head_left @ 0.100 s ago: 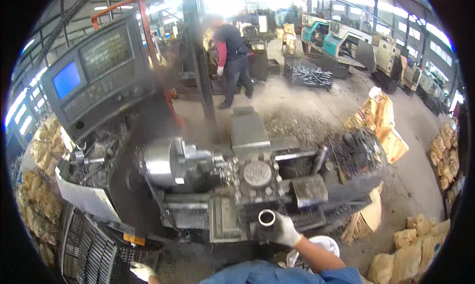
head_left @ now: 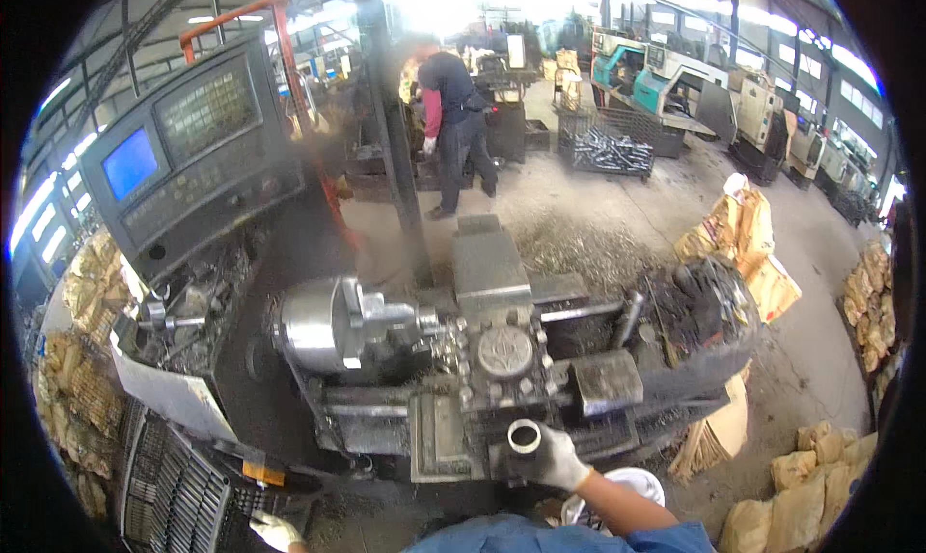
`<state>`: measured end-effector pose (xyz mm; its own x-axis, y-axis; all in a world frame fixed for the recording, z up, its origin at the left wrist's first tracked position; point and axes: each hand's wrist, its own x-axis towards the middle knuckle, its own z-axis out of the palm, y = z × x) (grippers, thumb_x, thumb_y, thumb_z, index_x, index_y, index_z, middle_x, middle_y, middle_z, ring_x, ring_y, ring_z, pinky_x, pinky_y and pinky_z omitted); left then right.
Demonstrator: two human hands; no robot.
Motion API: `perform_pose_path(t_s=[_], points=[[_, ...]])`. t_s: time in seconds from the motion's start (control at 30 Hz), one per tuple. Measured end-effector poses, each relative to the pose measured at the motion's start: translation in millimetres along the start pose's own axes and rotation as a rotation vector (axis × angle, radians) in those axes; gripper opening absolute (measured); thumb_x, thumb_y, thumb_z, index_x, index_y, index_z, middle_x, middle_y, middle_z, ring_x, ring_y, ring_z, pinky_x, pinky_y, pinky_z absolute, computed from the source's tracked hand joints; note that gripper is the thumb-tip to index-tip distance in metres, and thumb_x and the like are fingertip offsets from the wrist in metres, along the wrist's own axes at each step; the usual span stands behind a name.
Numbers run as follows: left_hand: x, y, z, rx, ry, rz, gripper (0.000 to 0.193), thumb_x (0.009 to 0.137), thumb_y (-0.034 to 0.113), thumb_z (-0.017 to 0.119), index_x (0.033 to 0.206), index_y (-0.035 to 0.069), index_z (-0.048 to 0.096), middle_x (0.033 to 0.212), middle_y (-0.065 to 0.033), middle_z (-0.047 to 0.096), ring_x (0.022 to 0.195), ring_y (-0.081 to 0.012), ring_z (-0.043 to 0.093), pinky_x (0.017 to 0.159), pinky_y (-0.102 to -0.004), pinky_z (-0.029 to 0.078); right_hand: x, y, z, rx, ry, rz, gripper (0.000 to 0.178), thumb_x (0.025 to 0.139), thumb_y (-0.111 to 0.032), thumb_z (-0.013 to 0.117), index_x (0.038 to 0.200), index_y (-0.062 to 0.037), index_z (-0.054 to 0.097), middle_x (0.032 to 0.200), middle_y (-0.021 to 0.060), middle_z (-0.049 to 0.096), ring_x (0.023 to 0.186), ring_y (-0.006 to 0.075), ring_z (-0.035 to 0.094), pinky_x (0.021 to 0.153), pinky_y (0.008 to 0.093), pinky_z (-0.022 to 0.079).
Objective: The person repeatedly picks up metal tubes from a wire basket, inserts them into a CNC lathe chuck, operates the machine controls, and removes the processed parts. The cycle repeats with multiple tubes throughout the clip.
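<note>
A grimy lathe (head_left: 453, 408) fills the middle, its bright chuck (head_left: 313, 331) on the left and its round-topped turret (head_left: 504, 352) at the centre. A control panel (head_left: 198, 153) with a blue screen stands beyond its left end. A black slatted crate (head_left: 178, 490) lies at lower left, and a white bucket (head_left: 632, 485) sits partly behind the right forearm. The gloved right hand (head_left: 558, 461) is before the lathe's near side, its grip closed around a short metal tube (head_left: 524, 449). The gloved left hand (head_left: 276, 530) is beside the crate at the lower edge; whether its grip is spread or pressed together, I cannot tell. The tube's round open mouth faces up toward the camera, its long axis running roughly along the line of sight; its lower body is hidden.
</note>
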<state>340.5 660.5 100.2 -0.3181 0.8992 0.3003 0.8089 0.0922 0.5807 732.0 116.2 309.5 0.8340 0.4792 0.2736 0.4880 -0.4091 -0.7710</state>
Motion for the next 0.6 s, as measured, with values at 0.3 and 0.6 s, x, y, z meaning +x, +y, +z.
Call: perform_pose_path(t_s=[0.3,0.6], points=[[-13,68,-14,-0.199,-0.199,0.425,0.045,0.115,0.032,0.054,0.139,-0.005,0.065,0.131,-0.0249,0.073,0.118,-0.0378,0.07,0.106,-0.0434,0.051,76,-24,-139,-0.041,-0.569,-0.166,0.042,0.089,-0.029,0.088,0.124,-0.0076,0.076,0.1,0.0155,0.08,0.092,0.0293,0.079,0.083,0.0416,0.063],[-33,70,-12,-0.669,-0.407,-0.181,0.077,0.11,0.052,0.057,0.157,-0.007,0.049,0.142,-0.0215,0.065,0.124,-0.0332,0.067,0.112,-0.0447,0.051,316,-46,-20,-0.261,-0.658,-0.02,0.076,0.092,-0.052,0.085,0.139,0.0032,0.064,0.121,0.0189,0.075,0.103,0.0294,0.076,0.09,0.0428,0.062]])
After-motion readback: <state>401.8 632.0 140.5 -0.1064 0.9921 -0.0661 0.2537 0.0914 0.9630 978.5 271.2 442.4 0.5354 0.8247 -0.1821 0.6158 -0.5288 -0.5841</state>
